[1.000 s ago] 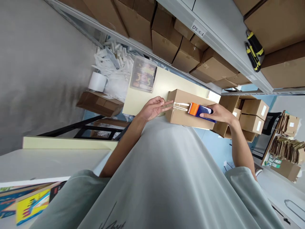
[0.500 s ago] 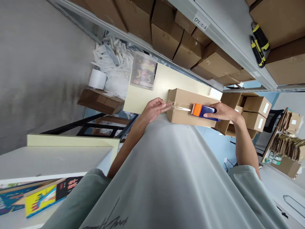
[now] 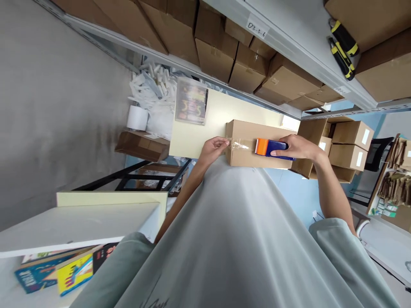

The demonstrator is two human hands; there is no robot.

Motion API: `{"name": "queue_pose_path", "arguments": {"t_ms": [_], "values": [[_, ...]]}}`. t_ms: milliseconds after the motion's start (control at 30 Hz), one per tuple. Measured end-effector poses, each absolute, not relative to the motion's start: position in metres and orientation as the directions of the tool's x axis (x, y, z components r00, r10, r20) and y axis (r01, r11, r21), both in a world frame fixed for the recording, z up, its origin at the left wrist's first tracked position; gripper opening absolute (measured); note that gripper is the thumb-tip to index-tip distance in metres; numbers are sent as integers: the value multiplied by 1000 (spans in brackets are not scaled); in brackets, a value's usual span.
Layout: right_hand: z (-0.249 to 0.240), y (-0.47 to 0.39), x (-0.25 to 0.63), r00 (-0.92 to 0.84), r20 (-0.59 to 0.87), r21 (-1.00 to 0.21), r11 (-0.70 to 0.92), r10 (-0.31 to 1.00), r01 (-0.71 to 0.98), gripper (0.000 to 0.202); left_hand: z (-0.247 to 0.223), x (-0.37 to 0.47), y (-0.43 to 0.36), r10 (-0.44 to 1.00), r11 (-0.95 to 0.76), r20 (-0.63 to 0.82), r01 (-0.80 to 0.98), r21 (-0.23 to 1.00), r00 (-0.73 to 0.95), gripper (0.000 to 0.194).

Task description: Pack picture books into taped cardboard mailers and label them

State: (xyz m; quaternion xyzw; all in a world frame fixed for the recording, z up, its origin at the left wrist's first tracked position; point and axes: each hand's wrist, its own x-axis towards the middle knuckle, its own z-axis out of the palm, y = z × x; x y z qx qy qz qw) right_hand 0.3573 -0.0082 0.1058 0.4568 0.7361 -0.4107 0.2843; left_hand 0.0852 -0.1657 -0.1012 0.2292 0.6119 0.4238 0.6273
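A long brown cardboard box (image 3: pixel 245 158) lies on the cream tabletop (image 3: pixel 188 141) in front of me. Clear tape (image 3: pixel 241 144) runs along its top from the left end. My right hand (image 3: pixel 294 147) grips a blue and orange tape dispenser (image 3: pixel 268 147), whose orange toothed end rests at the tape on the box. At the box's left end is my left hand (image 3: pixel 214 149), fingers bent together and fingertips at the tape's end; whether they pinch the tape is too small to tell.
Shelves with brown boxes (image 3: pixel 250 68) run along the far side. Two yellow-black cutters (image 3: pixel 343 49) lie on the upper shelf. A clear plastic case (image 3: pixel 192 101) sits left of the box, and open cartons (image 3: pixel 340 145) stand right.
My left hand's fingers, outstretched before, are now curled together at the box's left end. The dispenser has shifted very slightly left. The camera view has turned a little.
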Motion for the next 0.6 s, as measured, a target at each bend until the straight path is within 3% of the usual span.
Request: {"name": "queue_pose_path", "arguments": {"t_ms": [100, 300, 433, 600], "values": [[101, -9, 363, -418, -785, -323, 273, 457, 906, 77, -79, 83, -170, 803, 528, -521, -60, 847, -289, 64], [94, -12, 367, -449, -761, -347, 290, 469, 892, 77, -25, 107, -170, 879, 439, -328, 317, 841, -346, 31], [87, -16, 370, -468, -732, -363, 298, 494, 883, 74, -22, 121, -169, 883, 438, -323, 348, 829, -340, 23], [69, -19, 386, -549, -672, -449, 316, 497, 836, 73, -29, 126, -171, 868, 451, -334, 301, 841, -367, 28]]}}
